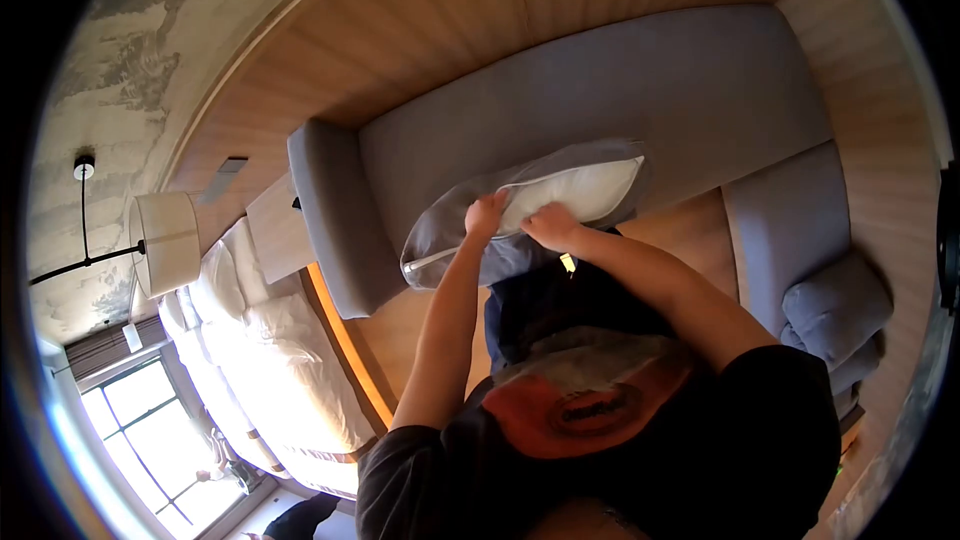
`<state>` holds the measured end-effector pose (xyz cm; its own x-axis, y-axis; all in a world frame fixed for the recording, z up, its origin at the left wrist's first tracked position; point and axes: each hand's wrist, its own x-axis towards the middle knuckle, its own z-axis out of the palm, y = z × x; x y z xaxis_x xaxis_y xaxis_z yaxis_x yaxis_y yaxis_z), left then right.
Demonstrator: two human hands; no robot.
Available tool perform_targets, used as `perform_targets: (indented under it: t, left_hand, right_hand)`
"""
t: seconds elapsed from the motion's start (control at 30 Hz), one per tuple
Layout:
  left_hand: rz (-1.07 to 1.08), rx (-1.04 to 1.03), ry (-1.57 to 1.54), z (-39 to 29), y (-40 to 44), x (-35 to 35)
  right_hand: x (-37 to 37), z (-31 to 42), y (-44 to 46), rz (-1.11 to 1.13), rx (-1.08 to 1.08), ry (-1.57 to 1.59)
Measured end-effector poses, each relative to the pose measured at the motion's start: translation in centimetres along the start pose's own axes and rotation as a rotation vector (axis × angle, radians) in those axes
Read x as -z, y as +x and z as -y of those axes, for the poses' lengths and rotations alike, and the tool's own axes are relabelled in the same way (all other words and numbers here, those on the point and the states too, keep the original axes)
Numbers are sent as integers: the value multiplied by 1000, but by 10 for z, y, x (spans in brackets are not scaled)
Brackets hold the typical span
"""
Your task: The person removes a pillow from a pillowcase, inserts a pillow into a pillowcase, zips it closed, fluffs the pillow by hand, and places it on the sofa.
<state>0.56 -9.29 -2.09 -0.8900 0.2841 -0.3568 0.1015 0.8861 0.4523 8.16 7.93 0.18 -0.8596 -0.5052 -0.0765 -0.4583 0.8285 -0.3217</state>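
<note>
Nearest is the wearer's black T-shirt (775, 440) with a red print, then a small yellow tag (569, 263) just beside the near edge of a gray cushion cover (455, 225). This cover lies at the near side of a gray sofa (600, 80), its long opening spread, a white insert (590, 190) showing inside. The right hand (550, 228) is at the opening's near edge, fingers curled together; I cannot tell whether they pinch cloth. The left hand (487, 215), left of it, pinches the cover by the opening's left part. Right, on the sofa's side section, sit gray pillows (835, 310). Farther off rises a wooden wall (430, 30); far left are a white bed (290, 380), a lampshade (165, 243) and a bright window (150, 440).
</note>
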Motion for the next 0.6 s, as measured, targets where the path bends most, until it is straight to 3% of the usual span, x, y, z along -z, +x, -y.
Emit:
perform_targets:
  t: [0.03, 0.07, 0.13, 0.23, 0.27, 0.5, 0.6]
  left_hand:
    - [64, -16, 48, -10, -9, 4]
    - [126, -33, 97, -21, -17, 9]
    - [132, -14, 68, -40, -37, 20]
    - [171, -54, 83, -52, -59, 22]
    - [192, -74, 85, -54, -68, 20]
    - [225, -187, 78, -66, -103, 16]
    - [78, -226, 3, -38, -83, 4]
  right_hand:
    - [-4, -3, 6, -105, 20, -4]
    - [-8, -4, 12, -28, -36, -29]
    - [9, -6, 29, 305, -213, 41]
    - [-57, -19, 40, -470, -256, -129]
    - [-70, -24, 40, -505, -280, -101]
    - [-32, -40, 25, 67, -332, 242]
    - [-8, -21, 28, 195, -266, 303]
